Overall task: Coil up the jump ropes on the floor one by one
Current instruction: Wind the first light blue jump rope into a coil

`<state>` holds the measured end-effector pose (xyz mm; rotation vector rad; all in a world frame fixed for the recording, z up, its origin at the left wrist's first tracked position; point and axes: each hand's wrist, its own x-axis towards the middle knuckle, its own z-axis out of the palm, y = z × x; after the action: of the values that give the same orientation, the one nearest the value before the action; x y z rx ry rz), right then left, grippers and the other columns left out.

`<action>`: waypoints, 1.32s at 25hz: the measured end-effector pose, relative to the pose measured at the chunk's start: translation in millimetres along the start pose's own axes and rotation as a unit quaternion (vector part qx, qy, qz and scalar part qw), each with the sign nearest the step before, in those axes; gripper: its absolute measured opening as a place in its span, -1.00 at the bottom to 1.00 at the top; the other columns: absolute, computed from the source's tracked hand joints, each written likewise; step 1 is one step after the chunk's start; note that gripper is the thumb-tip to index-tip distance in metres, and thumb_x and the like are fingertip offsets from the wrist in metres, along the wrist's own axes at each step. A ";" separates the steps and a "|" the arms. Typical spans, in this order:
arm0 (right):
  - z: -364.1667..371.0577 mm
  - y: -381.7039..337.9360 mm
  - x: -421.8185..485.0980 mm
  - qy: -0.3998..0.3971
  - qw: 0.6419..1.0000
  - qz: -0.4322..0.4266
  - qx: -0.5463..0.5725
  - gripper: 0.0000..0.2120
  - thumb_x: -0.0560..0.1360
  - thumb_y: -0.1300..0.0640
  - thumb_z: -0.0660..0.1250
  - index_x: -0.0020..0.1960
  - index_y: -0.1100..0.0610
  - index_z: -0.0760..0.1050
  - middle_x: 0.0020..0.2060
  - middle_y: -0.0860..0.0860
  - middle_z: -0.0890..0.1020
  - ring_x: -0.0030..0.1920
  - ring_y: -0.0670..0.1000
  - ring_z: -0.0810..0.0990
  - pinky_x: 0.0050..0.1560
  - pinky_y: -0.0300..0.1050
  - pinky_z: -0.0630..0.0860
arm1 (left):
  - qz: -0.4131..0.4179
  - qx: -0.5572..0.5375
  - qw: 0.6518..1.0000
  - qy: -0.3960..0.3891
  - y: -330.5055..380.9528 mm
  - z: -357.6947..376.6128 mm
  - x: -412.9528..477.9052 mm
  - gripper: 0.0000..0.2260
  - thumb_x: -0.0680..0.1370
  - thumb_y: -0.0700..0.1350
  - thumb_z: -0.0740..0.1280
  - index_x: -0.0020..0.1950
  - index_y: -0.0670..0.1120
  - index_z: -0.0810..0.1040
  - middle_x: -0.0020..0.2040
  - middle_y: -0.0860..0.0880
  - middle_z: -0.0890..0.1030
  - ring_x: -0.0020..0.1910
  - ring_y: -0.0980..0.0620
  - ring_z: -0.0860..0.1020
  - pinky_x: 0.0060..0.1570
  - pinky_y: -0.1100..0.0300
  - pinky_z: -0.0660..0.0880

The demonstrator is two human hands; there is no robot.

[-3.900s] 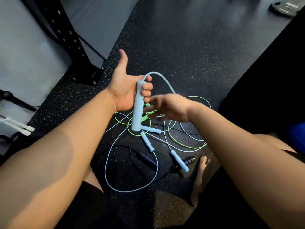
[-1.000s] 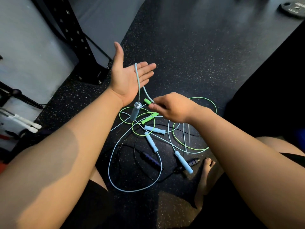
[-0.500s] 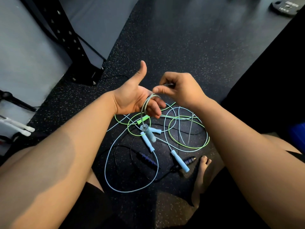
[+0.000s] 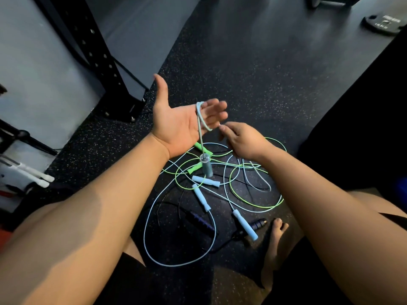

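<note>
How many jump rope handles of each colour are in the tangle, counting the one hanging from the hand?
Light blue plastic handles: 4 (3 on the floor, 1 dangling from the rope draped over the left hand)
Bright green plastic handles: 2
Dark purple-black ribbed handles: 2
Total: 8 handles

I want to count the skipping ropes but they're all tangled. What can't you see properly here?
All in the head view:
- Right hand: its fingers are motion-blurred, so whether they pinch the thin pale blue cord draped over the left hand is unclear.
- Thin black cord: fades into the dark speckled rubber floor.
- Round black weight plate: cut off by the right edge.
- White tube handles: cut off by the left edge.
</note>
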<state>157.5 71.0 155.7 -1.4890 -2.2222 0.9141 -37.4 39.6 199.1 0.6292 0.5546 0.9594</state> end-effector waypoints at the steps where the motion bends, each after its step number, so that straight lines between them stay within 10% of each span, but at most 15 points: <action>1: 3.1 -0.5 0.0 -0.023 1.000 0.011 0.018 -0.69 0.70 0.00 0.12 -0.12 0.07 0.51 -0.46 -0.05 0.48 -0.51 -0.14 0.46 -0.31 -0.12 0.31 | 0.019 -0.005 1.000 0.016 2.2 -2.3 0.7 0.13 0.33 0.67 -0.16 0.37 -0.27 0.41 0.28 -0.23 0.61 0.35 -0.21 0.53 0.46 -0.03 0.37; 7: 10.0 -13.1 -8.5 -0.151 0.988 -0.005 0.013 -0.71 0.70 0.03 0.12 0.01 0.15 0.54 -0.43 -0.01 0.50 -0.50 -0.14 0.47 -0.36 -0.15 0.39 | 0.104 0.022 0.987 0.123 15.1 -17.5 5.5 0.19 0.37 0.62 -0.24 0.61 -0.32 0.07 0.44 -0.24 0.52 0.51 -0.18 0.40 0.58 -0.11 0.14; 13: 1.9 -25.8 -8.3 -0.082 0.985 -0.138 -0.057 -0.68 0.67 -0.03 0.20 0.00 0.18 0.57 -0.30 0.09 0.59 -0.35 -0.05 0.45 -0.26 -0.12 0.38 | 0.073 0.243 0.941 0.223 10.7 -21.4 13.4 0.34 0.17 0.70 -0.15 0.62 -0.30 0.07 0.46 -0.20 0.51 0.50 -0.11 0.40 0.57 -0.03 0.14; 16: -6.2 -27.8 -8.1 0.005 0.983 -0.173 -0.053 -0.75 0.64 -0.06 0.26 0.03 0.08 0.62 -0.27 -0.01 0.65 -0.30 -0.02 0.56 -0.21 -0.08 0.49 | -0.037 0.394 0.902 0.171 -0.7 -24.3 15.4 0.45 -0.05 0.79 -0.06 0.51 -0.23 0.38 0.31 -0.18 0.64 0.36 -0.01 0.55 0.48 0.04 0.23; 20: -19.8 -24.9 -5.8 0.062 0.985 -0.161 -0.015 -0.81 0.51 -0.10 0.43 -0.07 0.02 0.62 -0.28 -0.10 0.65 -0.26 -0.08 0.60 -0.18 -0.06 0.55 | -0.157 0.460 0.874 0.027 -11.0 -15.8 5.3 0.22 0.36 0.56 -0.42 0.24 -0.35 0.60 0.10 -0.31 0.69 0.20 -0.15 0.65 0.52 -0.15 0.22; 26: -25.4 -21.6 -14.8 0.084 0.981 -0.147 0.097 -0.82 0.49 -0.01 0.48 -0.12 0.10 0.60 -0.32 -0.04 0.60 -0.32 -0.20 0.46 -0.26 -0.25 0.40 | -0.162 0.338 0.927 0.018 -5.0 16.1 -10.4 0.05 0.37 0.54 -0.48 -0.22 -0.22 0.53 -0.49 -0.13 0.56 -0.34 -0.16 0.58 -0.13 0.18 0.58; 33: -13.3 -5.7 -10.8 0.076 0.986 -0.055 0.139 -0.76 0.67 0.02 0.23 -0.13 0.06 0.53 -0.49 -0.11 0.48 -0.47 -0.12 0.41 -0.37 -0.14 0.37 | -0.006 0.029 0.998 0.047 3.7 19.4 -17.5 0.08 0.30 0.69 -0.18 -0.03 -0.25 0.60 -0.28 -0.14 0.63 -0.17 -0.15 0.62 0.10 0.06 0.59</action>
<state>165.6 64.1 170.4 -1.2526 -1.9544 0.9920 -34.5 21.2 217.9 0.6340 0.6710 0.9669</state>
